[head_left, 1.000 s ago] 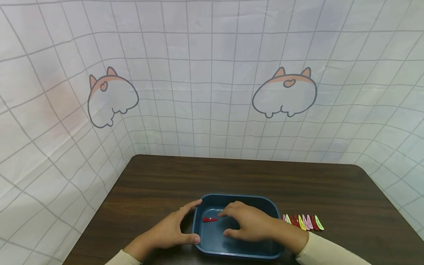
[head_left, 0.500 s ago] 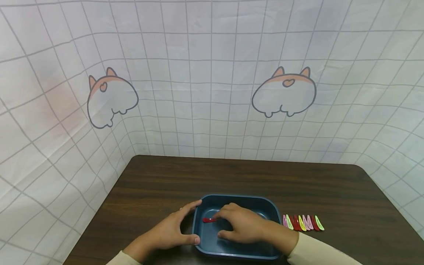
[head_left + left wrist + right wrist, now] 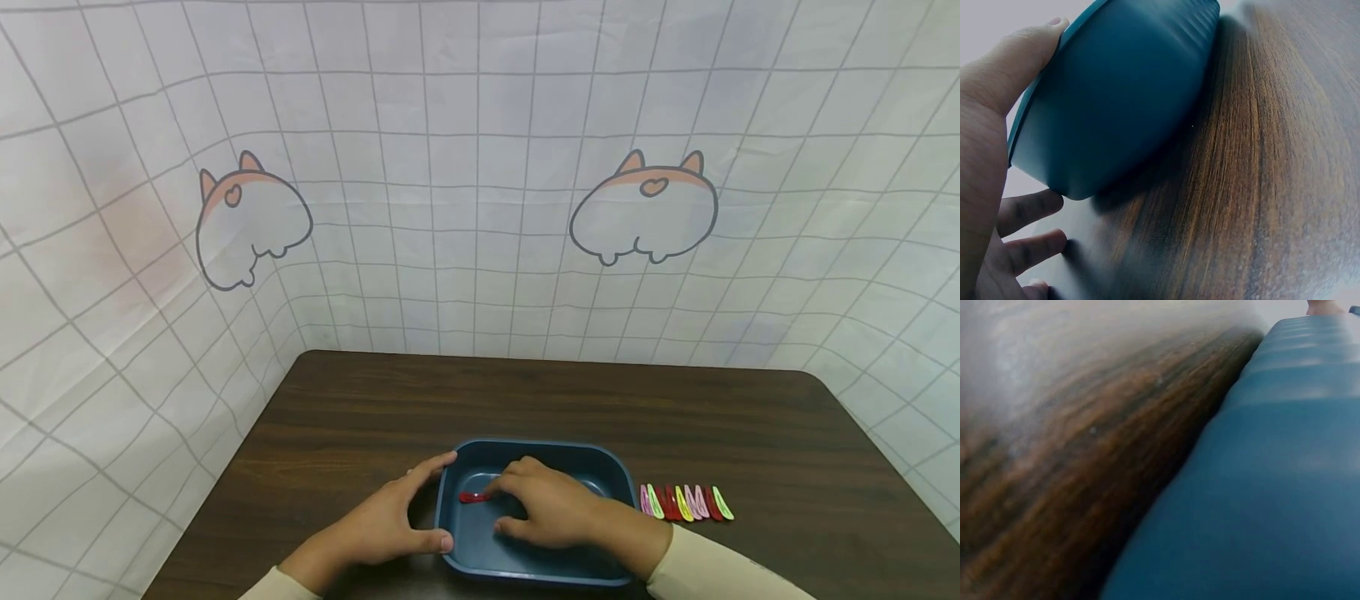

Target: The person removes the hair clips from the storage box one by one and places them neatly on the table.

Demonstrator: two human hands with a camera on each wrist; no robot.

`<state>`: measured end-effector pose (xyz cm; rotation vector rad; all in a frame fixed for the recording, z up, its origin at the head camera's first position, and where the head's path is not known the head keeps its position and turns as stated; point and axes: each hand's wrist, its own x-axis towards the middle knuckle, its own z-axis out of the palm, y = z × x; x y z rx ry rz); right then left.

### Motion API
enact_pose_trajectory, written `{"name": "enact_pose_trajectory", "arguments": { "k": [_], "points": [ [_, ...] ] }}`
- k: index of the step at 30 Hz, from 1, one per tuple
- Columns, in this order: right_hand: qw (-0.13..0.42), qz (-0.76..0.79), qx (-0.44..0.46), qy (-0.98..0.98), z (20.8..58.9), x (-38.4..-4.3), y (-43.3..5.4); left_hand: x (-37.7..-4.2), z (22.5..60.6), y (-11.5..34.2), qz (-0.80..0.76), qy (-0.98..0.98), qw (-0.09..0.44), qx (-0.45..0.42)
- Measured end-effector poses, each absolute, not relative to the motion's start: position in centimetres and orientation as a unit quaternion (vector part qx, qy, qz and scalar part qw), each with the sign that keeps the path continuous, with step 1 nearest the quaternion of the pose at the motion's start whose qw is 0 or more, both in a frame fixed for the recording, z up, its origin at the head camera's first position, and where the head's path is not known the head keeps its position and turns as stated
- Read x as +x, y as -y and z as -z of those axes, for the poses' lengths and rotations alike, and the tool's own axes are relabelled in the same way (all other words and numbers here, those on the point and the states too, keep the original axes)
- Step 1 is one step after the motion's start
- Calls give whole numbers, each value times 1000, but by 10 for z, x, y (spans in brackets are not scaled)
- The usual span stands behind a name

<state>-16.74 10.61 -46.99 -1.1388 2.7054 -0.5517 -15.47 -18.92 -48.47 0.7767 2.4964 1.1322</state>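
Note:
In the head view, a red snap hair clip [image 3: 472, 497] lies in the left part of a blue plastic basin [image 3: 540, 575]. My right hand [image 3: 551, 504] reaches down into the basin. Its index fingertip touches the clip's right end, while the thumb stays apart from it. Spread along the basin's left side, my left hand [image 3: 386, 517] touches the rim with thumb and fingertips. The left wrist view shows its thumb [image 3: 1029, 53] on the rim and loose fingers by the basin's outer wall [image 3: 1122, 94]. The right wrist view shows mostly the basin's wall [image 3: 1260, 487].
Just right of the basin, several snap hair clips [image 3: 686, 504] in pink, green, red and yellow lie in a row on the dark wooden table [image 3: 540, 400]. A white gridded curtain [image 3: 450, 208] with printed animal drawings surrounds the table's back and sides.
My right hand has moved slightly left, bringing its index fingertip onto the red hair clip. Since half a second ago it has barely moved. The left hand stays at the basin's rim.

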Motion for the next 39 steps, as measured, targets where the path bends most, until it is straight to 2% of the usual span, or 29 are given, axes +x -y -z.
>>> {"name": "enact_pose_trajectory", "arguments": {
  "k": [19,39],
  "points": [
    [91,166,-360,-914,475,-170,-107,-155,485,189,-393,-868,149,265],
    [52,166,-372,-912,477,-171,-113,-154,485,190,-408,-859,137,278]
  ]
}}
